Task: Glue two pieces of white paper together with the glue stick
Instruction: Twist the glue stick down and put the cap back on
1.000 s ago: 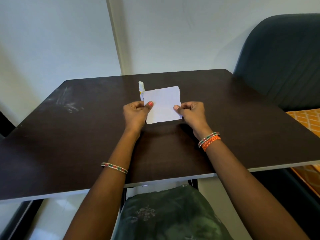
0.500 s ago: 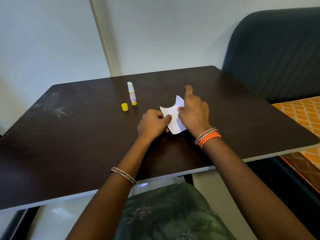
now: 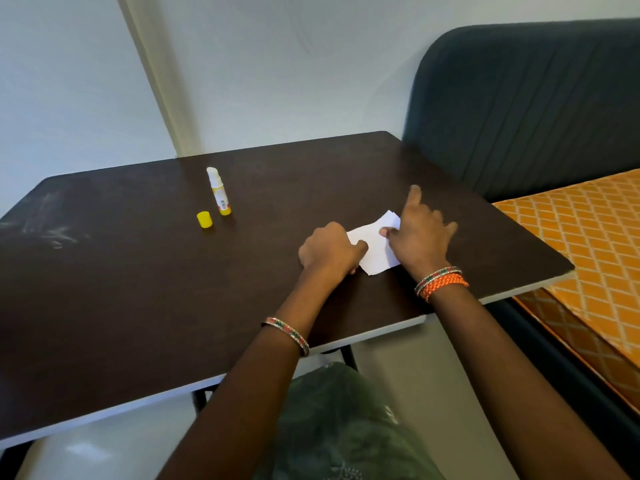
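Note:
White paper [image 3: 375,249] lies on the dark table [image 3: 138,271] between my hands, its far corner curled up a little. My left hand [image 3: 330,249] is closed and pinches the paper's left edge. My right hand [image 3: 417,237] lies over the right part of the paper with fingers spread, the thumb on the sheet and the forefinger pointing away. The glue stick [image 3: 219,195] stands upright and uncapped at the back left. Its yellow cap [image 3: 204,219] sits beside it.
A dark padded headboard [image 3: 526,105] stands past the table's right edge. Below it lies an orange patterned mattress [image 3: 588,244]. A white wall is behind the table. Green cloth on my lap [image 3: 332,420] shows below the table's front edge.
The paper was held up in both hands a second ago; now it is down on the table, with my right hand pressing over it. The view has shifted, so the hands sit further right.

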